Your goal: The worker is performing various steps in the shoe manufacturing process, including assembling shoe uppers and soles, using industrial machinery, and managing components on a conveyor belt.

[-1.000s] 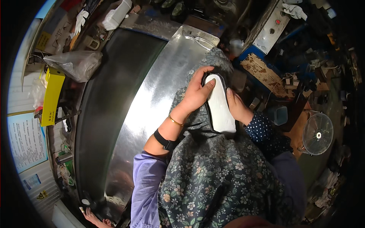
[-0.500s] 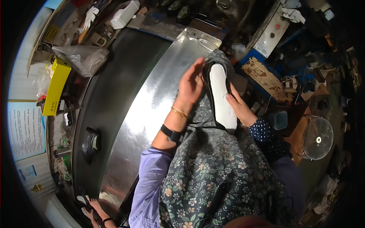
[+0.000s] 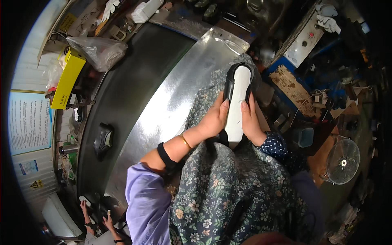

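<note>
And back onto the black shoe (image 3: 238, 100) with the left hand (image 3: 214, 121), after being spread and lifted clear of it half a second ago! Clasped now around the left flank, thumb set by the rim of the white face (image 3: 235, 120), most of the fingers lost from sight. Mirrored on the opposite flank by the right hand (image 3: 254, 127), thumb laid along the white edge. So, pinned from both sides again (steadier, by the look of it, than one-handed). Held between the palms, white side up, rounded far end reaching beyond the fingertips, above the floral apron (image 3: 220, 179). To the left of the left hand: shiny metal tabletop (image 3: 163, 102), then a dark conveyor belt (image 3: 134, 77) bearing another dark shoe (image 3: 102, 141). Further left and nearer the body: a co-worker's hand (image 3: 84, 208) at a pale piece (image 3: 84, 200), too small to identify. Out to the right of the right hand: clear plastic tub (image 3: 303, 137), and beyond it, a round fan (image 3: 344, 162).
</note>
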